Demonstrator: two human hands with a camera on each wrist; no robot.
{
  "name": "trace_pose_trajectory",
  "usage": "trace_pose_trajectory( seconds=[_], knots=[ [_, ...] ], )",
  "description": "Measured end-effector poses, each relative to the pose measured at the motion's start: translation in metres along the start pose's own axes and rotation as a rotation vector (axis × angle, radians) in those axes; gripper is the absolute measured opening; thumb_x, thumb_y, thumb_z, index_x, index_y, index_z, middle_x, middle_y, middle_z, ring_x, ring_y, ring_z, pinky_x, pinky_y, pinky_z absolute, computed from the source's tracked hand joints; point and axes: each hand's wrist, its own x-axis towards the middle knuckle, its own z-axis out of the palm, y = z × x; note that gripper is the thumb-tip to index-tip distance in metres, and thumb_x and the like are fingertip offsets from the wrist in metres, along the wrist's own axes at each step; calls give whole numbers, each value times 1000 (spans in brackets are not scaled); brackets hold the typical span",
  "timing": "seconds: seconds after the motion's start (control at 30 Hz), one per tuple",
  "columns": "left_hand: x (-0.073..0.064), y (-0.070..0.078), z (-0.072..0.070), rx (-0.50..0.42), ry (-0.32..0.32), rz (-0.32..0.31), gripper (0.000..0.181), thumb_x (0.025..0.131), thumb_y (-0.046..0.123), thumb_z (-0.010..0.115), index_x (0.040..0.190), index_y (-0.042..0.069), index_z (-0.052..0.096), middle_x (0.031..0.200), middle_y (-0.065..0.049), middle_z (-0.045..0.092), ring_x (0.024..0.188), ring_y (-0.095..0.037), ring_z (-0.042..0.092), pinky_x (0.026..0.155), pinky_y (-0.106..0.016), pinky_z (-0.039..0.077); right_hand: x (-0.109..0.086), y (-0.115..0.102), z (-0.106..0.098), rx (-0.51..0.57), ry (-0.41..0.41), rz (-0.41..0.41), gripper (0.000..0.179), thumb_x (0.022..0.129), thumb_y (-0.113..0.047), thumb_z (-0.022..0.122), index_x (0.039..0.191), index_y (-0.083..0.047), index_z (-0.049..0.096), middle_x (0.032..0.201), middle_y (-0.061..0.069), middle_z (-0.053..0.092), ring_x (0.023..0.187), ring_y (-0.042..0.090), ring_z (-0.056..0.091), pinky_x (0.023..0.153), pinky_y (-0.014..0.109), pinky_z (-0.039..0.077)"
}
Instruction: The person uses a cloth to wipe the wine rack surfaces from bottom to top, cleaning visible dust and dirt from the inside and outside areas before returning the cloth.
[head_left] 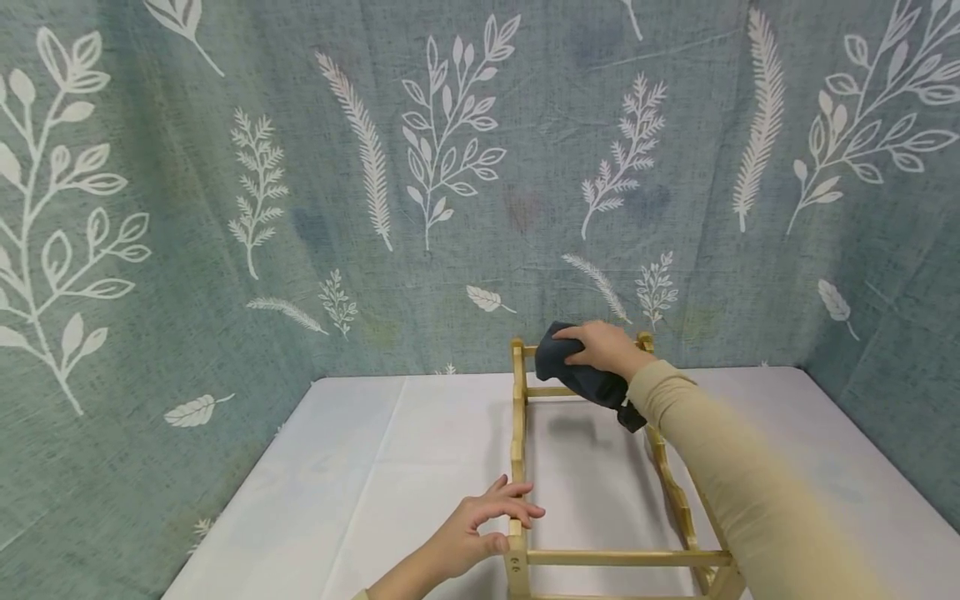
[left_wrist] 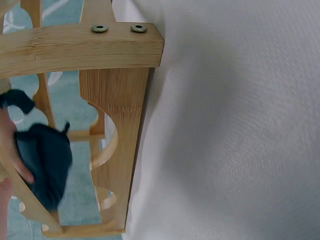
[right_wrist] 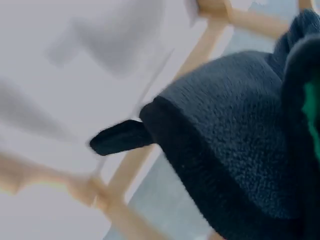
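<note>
My right hand (head_left: pixel 606 345) grips a dark blue-grey cloth (head_left: pixel 557 357) over the far end of a light wooden rack (head_left: pixel 600 558). Plush fabric, black edging and a short black tab show on the cloth (right_wrist: pixel 235 115) in the right wrist view, with a bit of green at the right edge. At the near left corner, my left hand (head_left: pixel 483 527) rests on the rack's side rail, its fingers spread across the top and the thumb beside the corner post. Scalloped cut-outs and two metal screws mark the rack (left_wrist: pixel 115 90) in the left wrist view.
The rack stands on a table with a white cloth cover (head_left: pixel 420 467). Behind and along both sides hangs a grey-green curtain (head_left: pixel 525 208) with white leaf prints. My right sleeve (head_left: pixel 738 475) reaches over the rack's right side.
</note>
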Motion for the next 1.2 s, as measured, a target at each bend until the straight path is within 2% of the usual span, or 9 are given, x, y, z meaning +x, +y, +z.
trace_pose_trajectory(
  seconds=[0.13,0.23,0.33,0.43,0.6,0.7,0.83,0.97,1.2],
  knots=[
    [1,-1,1,-13,-7,-3,49,92,49,36,96,7,60,112,-9,65,128,-21,42,113,-41,14,8,-15,17,-101,57,14,49,83,-26,67,129,-21,53,112,17,59,80,27,61,66,40,52],
    [2,-1,1,5,-10,17,51,92,50,35,96,6,60,112,-9,65,128,-22,42,113,-43,14,7,-12,23,-179,116,40,47,81,-24,69,126,-20,56,105,19,60,64,24,59,54,36,50],
    [3,0,1,31,-8,34,50,92,50,34,96,7,60,112,-8,65,128,-22,42,113,-45,13,-1,5,19,-227,158,74,47,79,-23,70,125,-19,57,103,19,62,64,25,59,50,36,49],
    [2,1,0,41,-7,37,48,93,49,34,97,9,59,112,-8,65,128,-23,41,112,-48,12,-14,24,9,-230,138,136,48,79,-20,71,125,-15,56,102,20,63,72,30,61,54,40,51],
    [2,0,0,44,-17,30,48,93,50,32,97,11,59,113,-8,65,129,-23,41,110,-55,10,-33,44,-14,-83,28,334,51,84,-16,66,131,-10,49,120,25,55,95,42,58,69,51,50],
    [3,0,0,46,-24,29,50,93,51,31,97,10,59,113,-7,65,128,-23,41,109,-57,10,-39,48,-22,-6,-12,390,52,86,-17,64,134,-8,46,128,28,49,104,46,52,75,54,48],
    [3,-1,1,44,-27,26,51,93,52,30,97,10,60,113,-7,65,129,-23,41,109,-57,10,-43,49,-26,20,-38,384,52,87,-19,63,135,-8,45,129,29,47,106,47,51,75,53,48],
    [3,-1,1,35,-29,18,50,93,51,31,98,11,60,114,-7,65,129,-23,41,109,-57,10,-46,51,-34,80,-11,343,54,87,-21,63,135,-6,44,131,30,44,111,48,47,80,55,46],
    [2,1,0,27,-29,23,46,94,48,33,98,11,59,114,-8,64,129,-23,40,109,-56,9,-66,54,-81,199,51,300,62,88,-33,61,139,-7,38,136,32,36,118,51,37,90,60,36]
  ],
)
